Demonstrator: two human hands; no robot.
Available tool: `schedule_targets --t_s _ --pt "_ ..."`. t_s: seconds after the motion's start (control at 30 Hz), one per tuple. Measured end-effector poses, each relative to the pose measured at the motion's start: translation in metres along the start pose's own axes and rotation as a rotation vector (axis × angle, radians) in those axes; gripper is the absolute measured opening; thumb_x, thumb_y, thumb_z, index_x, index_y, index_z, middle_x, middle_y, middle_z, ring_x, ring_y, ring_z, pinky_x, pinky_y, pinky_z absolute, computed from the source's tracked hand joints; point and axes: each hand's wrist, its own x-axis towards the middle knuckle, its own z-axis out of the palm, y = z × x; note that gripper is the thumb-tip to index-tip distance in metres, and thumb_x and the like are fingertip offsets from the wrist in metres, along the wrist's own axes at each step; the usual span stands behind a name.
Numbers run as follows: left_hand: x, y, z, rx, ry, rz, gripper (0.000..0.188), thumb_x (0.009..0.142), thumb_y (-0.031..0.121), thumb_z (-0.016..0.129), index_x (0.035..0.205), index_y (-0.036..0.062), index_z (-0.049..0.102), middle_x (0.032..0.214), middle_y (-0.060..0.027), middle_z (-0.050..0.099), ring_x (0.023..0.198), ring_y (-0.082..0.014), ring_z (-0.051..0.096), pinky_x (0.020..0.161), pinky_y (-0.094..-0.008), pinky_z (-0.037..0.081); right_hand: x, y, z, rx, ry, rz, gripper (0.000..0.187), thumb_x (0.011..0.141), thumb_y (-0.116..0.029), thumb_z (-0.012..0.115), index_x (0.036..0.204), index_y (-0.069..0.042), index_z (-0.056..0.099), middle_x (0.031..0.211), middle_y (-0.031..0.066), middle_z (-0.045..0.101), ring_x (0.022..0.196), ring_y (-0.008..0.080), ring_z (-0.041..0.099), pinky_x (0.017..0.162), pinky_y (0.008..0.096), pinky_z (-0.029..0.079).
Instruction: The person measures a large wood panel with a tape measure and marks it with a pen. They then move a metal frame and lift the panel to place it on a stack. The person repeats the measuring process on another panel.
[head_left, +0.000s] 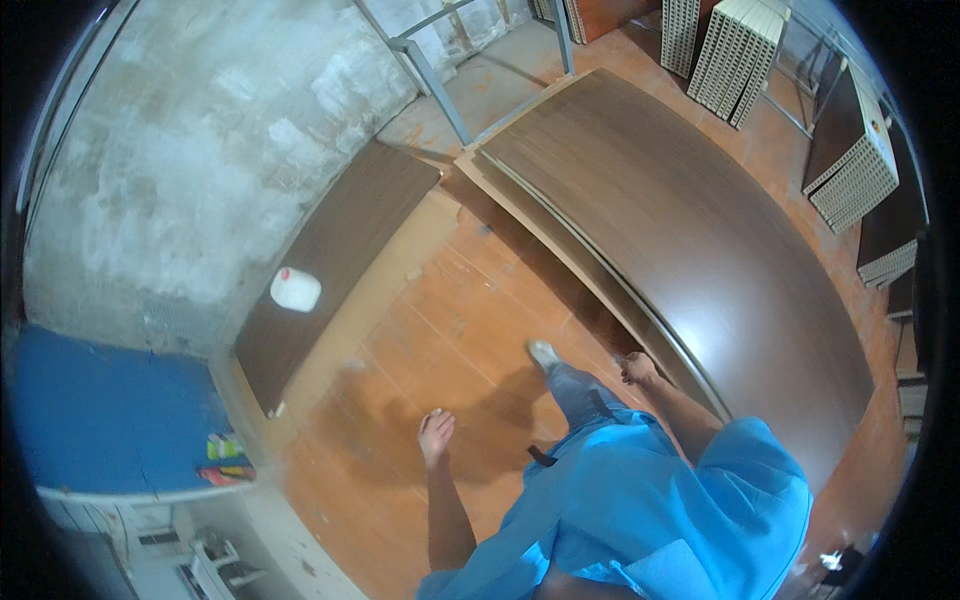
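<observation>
My left hand [436, 434] hangs free over the orange tiled floor [440, 330], fingers loosely apart, holding nothing. My right hand [638, 368] is at the near edge of a stack of large dark brown boards [690, 240] lying on the floor; whether it touches or grips the edge is unclear. One foot in a light shoe [543, 353] steps forward between the hands. I wear a blue garment [640, 500].
A narrower dark brown board [330, 270] lies on a pale sheet by the rough grey wall, with a white plastic jug [295, 290] on it. Honeycomb-core panels [740, 55] lean at the back right. A blue surface [110, 410] is at left, a metal frame [430, 70] behind.
</observation>
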Motion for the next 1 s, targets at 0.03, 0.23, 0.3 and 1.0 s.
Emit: schedule_targets --t_s 0.03,0.23,0.3,1.0 --pt "0.033 0.024 0.010 0.004 -0.076 0.029 0.018 0.096 0.026 0.061 0.097 0.0096 0.069 0.089 -0.0106 0.073 0.082 -0.0193 0.070 0.076 -0.0288 0.053 0.022 -0.021 0.014 0.070 -0.025 0.027 0.023 0.096 -0.017 0.056 0.104 0.003 0.063 0.084 0.0156 0.068 0.064 0.0236 0.068 0.057 0.0361 0.058" --pt "0.185 0.078 0.017 0.535 -0.191 0.014 0.029 0.096 0.029 0.065 0.113 0.0058 0.066 0.097 -0.0116 0.074 0.088 -0.0225 0.072 0.077 -0.0340 0.058 0.168 -0.180 0.104 -0.383 -0.116 -0.307 0.027 0.094 -0.021 0.056 0.092 0.005 0.064 0.082 0.0179 0.071 0.067 0.0234 0.071 0.059 0.0362 0.059" --pt "0.211 0.093 0.004 0.496 -0.185 -0.086 0.026 0.096 0.026 0.065 0.112 0.0060 0.067 0.096 -0.0108 0.074 0.086 -0.0223 0.072 0.076 -0.0351 0.058 0.189 -0.249 0.130 -0.414 -0.101 -0.283 0.030 0.094 -0.023 0.057 0.090 0.005 0.066 0.083 0.0182 0.071 0.069 0.0229 0.072 0.060 0.0365 0.059" --pt "0.816 0.705 0.476 0.465 -0.619 0.157 0.016 0.095 0.022 0.060 0.100 0.0087 0.066 0.084 -0.0035 0.067 0.075 -0.0175 0.064 0.066 -0.0317 0.054 0.368 -0.891 0.271 0.109 0.458 -0.531 0.036 0.096 -0.034 0.063 0.118 -0.005 0.068 0.116 0.0199 0.071 0.108 0.0381 0.067 0.094 0.0467 0.052"
